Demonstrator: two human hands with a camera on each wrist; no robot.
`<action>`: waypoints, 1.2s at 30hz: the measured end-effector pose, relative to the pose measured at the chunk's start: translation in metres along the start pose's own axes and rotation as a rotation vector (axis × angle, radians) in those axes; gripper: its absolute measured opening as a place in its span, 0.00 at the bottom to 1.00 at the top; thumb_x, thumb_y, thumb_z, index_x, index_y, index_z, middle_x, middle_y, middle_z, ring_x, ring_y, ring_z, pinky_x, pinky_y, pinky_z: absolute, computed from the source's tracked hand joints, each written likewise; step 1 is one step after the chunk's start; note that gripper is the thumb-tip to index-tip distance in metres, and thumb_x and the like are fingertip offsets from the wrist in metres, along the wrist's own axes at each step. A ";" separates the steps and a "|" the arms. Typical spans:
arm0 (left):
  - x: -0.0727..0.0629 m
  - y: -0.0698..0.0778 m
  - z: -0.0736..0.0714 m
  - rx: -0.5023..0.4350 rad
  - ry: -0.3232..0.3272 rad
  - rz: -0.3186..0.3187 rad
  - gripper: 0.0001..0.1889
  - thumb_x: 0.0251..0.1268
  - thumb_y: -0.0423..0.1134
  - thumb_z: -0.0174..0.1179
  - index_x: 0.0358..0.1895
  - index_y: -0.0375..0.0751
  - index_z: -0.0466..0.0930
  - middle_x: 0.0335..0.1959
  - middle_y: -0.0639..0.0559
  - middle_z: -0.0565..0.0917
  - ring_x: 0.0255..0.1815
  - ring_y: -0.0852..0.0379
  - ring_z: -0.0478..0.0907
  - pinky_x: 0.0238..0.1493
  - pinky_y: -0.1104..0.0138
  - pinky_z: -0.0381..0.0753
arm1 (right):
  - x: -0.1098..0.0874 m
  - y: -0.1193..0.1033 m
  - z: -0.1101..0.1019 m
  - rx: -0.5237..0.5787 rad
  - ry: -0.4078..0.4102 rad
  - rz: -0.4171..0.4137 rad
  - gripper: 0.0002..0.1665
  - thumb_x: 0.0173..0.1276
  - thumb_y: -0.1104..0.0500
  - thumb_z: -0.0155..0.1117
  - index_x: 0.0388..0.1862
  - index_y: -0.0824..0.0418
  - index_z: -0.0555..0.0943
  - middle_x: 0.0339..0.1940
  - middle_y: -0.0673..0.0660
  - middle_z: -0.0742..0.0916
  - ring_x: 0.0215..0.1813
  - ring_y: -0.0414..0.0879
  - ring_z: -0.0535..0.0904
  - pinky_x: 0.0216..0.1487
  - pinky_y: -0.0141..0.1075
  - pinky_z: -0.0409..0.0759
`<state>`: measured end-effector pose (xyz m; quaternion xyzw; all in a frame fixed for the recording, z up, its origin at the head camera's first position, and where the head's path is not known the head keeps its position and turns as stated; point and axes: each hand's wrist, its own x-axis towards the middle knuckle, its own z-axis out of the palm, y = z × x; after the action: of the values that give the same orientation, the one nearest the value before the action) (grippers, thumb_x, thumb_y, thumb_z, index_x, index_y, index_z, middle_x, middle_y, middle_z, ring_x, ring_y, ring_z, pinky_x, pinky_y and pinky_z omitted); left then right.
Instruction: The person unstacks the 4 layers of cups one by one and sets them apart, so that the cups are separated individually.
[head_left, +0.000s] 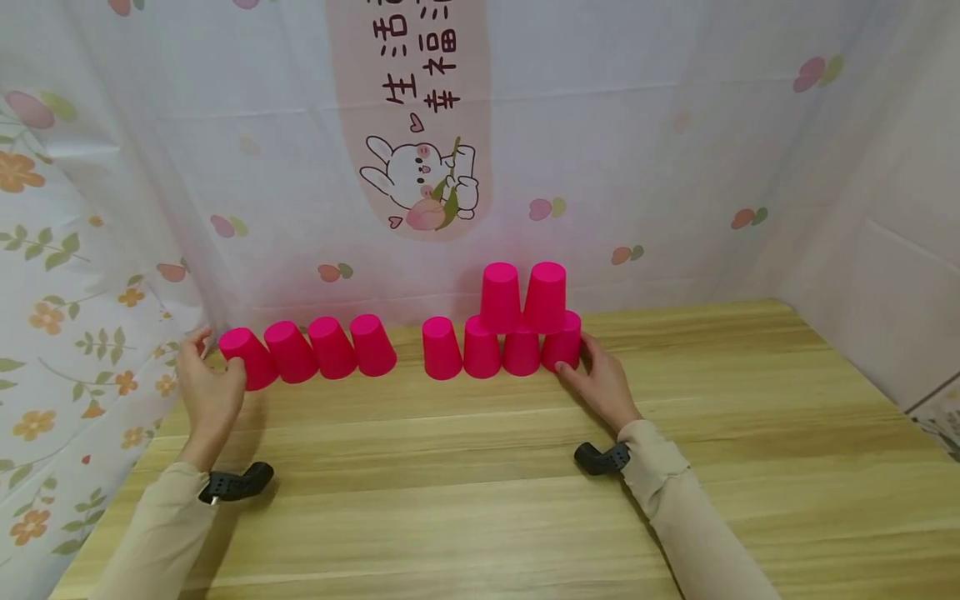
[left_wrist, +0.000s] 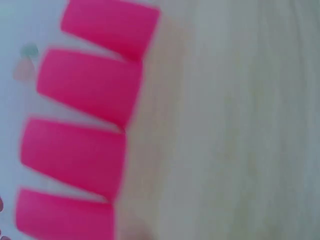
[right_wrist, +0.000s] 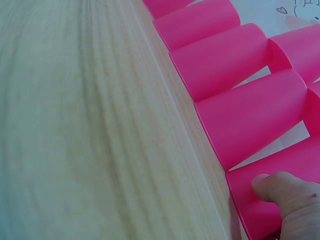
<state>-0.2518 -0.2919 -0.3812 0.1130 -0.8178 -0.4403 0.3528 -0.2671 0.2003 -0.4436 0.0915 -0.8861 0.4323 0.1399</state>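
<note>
Bright pink upside-down cups stand in two groups near the table's back edge. My left hand (head_left: 212, 398) is at the leftmost cup (head_left: 253, 367), its thumb overlapping the near side and its fingers spread by the far left side. In the left wrist view that row of cups (left_wrist: 90, 90) shows blurred, with most of the hand hidden. My right hand (head_left: 600, 385) grips the rightmost bottom cup (head_left: 567, 342), thumb on the front, fingers around the far side. The thumb (right_wrist: 280, 190) presses that cup in the right wrist view. Two cups (head_left: 500, 296) sit upon the right row.
A gap separates the left group from the right row (head_left: 442, 350). The wooden table (head_left: 435, 483) stretches toward me. Behind the cups hangs a white printed curtain (head_left: 637, 150) with a cartoon rabbit, and a flowered cloth (head_left: 67, 333) covers the left side.
</note>
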 end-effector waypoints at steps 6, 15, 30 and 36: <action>-0.008 0.043 0.010 -0.100 0.042 0.147 0.22 0.54 0.23 0.45 0.55 0.30 0.71 0.55 0.43 0.70 0.58 0.53 0.65 0.46 0.72 0.65 | 0.000 0.001 0.002 0.007 0.002 0.004 0.38 0.62 0.57 0.64 0.65 0.73 0.62 0.61 0.70 0.73 0.62 0.62 0.69 0.61 0.50 0.67; -0.034 0.105 0.054 -0.268 -0.171 0.430 0.19 0.51 0.17 0.49 0.49 0.27 0.75 0.54 0.37 0.74 0.55 0.47 0.68 0.55 0.57 0.68 | 0.001 -0.001 0.001 0.013 -0.006 0.012 0.38 0.62 0.57 0.64 0.66 0.73 0.62 0.61 0.70 0.73 0.63 0.62 0.68 0.61 0.50 0.67; -0.069 0.165 0.135 -0.270 -0.621 0.398 0.26 0.58 0.36 0.60 0.60 0.35 0.65 0.59 0.44 0.70 0.59 0.46 0.66 0.58 0.52 0.68 | 0.000 0.001 0.003 0.003 -0.004 0.023 0.38 0.61 0.56 0.64 0.66 0.72 0.62 0.61 0.69 0.73 0.63 0.60 0.69 0.62 0.49 0.66; -0.072 0.173 0.155 -0.325 -0.684 0.321 0.30 0.59 0.38 0.60 0.63 0.35 0.60 0.62 0.42 0.66 0.62 0.44 0.64 0.60 0.52 0.66 | 0.000 0.002 0.002 0.007 -0.002 0.019 0.38 0.62 0.56 0.63 0.66 0.71 0.62 0.62 0.69 0.73 0.63 0.60 0.68 0.62 0.49 0.66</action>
<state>-0.2830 -0.0555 -0.3339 -0.2262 -0.8149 -0.5154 0.1380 -0.2683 0.1997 -0.4463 0.0837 -0.8856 0.4366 0.1347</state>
